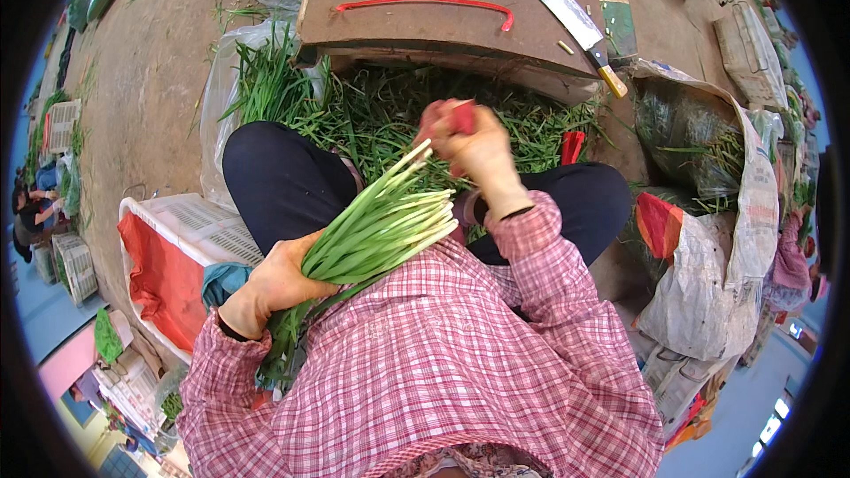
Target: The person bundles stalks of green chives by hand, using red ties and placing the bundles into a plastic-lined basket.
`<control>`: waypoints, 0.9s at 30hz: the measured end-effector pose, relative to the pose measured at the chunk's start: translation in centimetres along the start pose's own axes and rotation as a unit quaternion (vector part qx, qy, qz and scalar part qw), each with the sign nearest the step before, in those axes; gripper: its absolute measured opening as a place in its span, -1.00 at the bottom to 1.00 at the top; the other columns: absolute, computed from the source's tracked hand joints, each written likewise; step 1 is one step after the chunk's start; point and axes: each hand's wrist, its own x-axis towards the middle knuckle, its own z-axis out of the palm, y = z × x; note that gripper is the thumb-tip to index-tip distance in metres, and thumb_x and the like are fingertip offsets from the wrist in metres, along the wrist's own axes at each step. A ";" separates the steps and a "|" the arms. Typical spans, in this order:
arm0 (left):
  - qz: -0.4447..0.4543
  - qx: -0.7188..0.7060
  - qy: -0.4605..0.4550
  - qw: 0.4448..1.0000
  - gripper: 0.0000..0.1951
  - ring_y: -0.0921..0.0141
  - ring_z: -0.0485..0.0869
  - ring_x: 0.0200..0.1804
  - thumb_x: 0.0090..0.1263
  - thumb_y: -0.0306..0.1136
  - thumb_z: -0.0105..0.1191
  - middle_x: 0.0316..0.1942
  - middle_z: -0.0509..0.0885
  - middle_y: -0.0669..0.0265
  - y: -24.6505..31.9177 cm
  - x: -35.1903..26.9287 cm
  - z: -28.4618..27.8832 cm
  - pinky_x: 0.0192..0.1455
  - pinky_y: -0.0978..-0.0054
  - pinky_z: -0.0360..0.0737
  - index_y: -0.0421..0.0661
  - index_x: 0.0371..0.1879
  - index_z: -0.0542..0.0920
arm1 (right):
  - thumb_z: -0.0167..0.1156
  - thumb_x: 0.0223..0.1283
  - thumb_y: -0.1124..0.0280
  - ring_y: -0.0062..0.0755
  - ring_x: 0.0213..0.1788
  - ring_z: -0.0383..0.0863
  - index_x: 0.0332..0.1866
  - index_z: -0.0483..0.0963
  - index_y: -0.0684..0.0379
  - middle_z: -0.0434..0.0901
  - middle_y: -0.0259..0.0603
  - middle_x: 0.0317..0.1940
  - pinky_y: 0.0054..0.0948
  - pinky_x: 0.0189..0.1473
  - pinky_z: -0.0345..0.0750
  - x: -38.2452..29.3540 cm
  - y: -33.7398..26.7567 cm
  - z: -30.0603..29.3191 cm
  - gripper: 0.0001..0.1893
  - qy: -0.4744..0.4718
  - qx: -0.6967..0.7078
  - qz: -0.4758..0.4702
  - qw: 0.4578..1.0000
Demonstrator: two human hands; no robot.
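Note:
My left hand is closed around a bundle of garlic chives, its pale stem ends pointing up and right. My right hand, blurred, is just beyond those ends with a red cloth-like thing at its fingers; whether it also touches a stem cannot be told. Loose green leaves cover the ground between my knees. Past them, a cleaver with a wood-ended handle and a red strip lie on a brown board.
A white plastic basket with an orange-red cloth stands at the left. A clear plastic bag is by my left knee. On the right is a woven sack beside bagged greens. Other people are at the far left and far right edges.

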 end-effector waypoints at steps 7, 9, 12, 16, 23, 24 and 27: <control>-0.013 -0.054 -0.018 0.998 -0.25 0.55 0.62 0.00 -0.02 -0.69 0.34 0.01 0.70 0.34 0.4 0.0 -0.2 0.08 0.56 0.56 -0.23 0.30 0.46 | 0.34 0.13 0.41 -0.39 -0.11 0.67 0.16 0.45 0.29 0.65 -0.19 -0.11 -0.43 -0.02 0.59 0.1 0.2 -2.6 -0.53 -0.231 0.090 -0.176 0.953; -0.013 -0.083 -0.016 0.996 -0.26 0.54 0.62 0.01 -0.02 -0.72 0.33 0.02 0.70 0.34 0.5 -0.2 -0.2 0.08 0.55 0.57 -0.23 0.29 0.46 | 0.44 0.01 0.34 -0.42 -0.20 0.67 0.05 0.51 0.28 0.66 -0.14 -0.28 -0.43 -0.13 0.60 -0.8 0.3 -0.1 -0.52 -0.257 -0.070 -0.160 0.951; -0.013 -0.147 0.002 0.989 -0.28 0.52 0.63 -0.01 -0.04 -0.74 0.33 0.00 0.70 0.33 0.7 -0.9 -0.1 0.06 0.54 0.58 -0.23 0.25 0.50 | 0.38 0.03 0.46 -0.47 -0.60 0.58 -0.13 0.50 0.24 0.60 -0.16 -0.49 -0.41 -0.62 0.50 0.8 0.0 -1.2 -0.70 -0.139 0.030 -0.018 0.990; -0.048 -0.242 -0.010 0.969 -0.37 0.45 0.67 -0.10 -0.06 -0.74 0.31 -0.08 0.72 0.26 1.1 -1.7 -1.7 -0.06 0.54 0.60 -0.24 0.14 0.57 | 0.19 0.11 0.62 -0.37 -0.33 0.69 0.01 0.43 0.36 0.64 -0.15 -0.34 -0.41 -0.26 0.66 1.8 -0.3 -6.6 -0.68 -0.103 0.299 -0.116 0.941; -0.057 -0.296 -0.030 0.953 -0.51 0.42 0.66 -0.28 -0.04 -0.66 0.24 -0.18 0.72 0.19 2.4 -0.8 -1.9 -0.27 0.53 0.57 -0.28 0.01 0.61 | 0.27 -0.07 0.55 -0.11 -0.12 0.65 -0.04 0.54 0.23 0.57 -0.09 -0.18 -0.33 -0.06 0.59 -3.6 -4.9 0.6 -0.62 -0.246 0.019 -0.255 0.935; -0.055 -0.310 -0.034 0.948 -0.52 0.42 0.65 -0.31 -0.03 -0.65 0.23 -0.19 0.72 0.19 2.2 -0.6 -2.0 -0.29 0.53 0.57 -0.28 0.00 0.61 | 0.27 -0.10 0.61 -0.16 -0.11 0.66 -0.05 0.54 0.25 0.60 -0.10 -0.19 -0.35 -0.05 0.59 -2.5 -3.5 1.1 -0.62 -0.168 -0.026 -0.297 0.940; -0.044 -0.292 -0.045 0.954 -0.56 0.43 0.61 -0.38 0.00 -0.62 0.22 -0.19 0.71 0.17 2.1 0.2 -2.1 -0.33 0.52 0.55 -0.30 -0.03 0.61 | 0.17 -0.06 0.73 -0.34 -0.19 0.67 -0.07 0.53 0.26 0.62 -0.15 -0.26 -0.45 -0.12 0.62 0.4 0.2 1.5 -0.64 -0.056 0.024 -0.288 0.956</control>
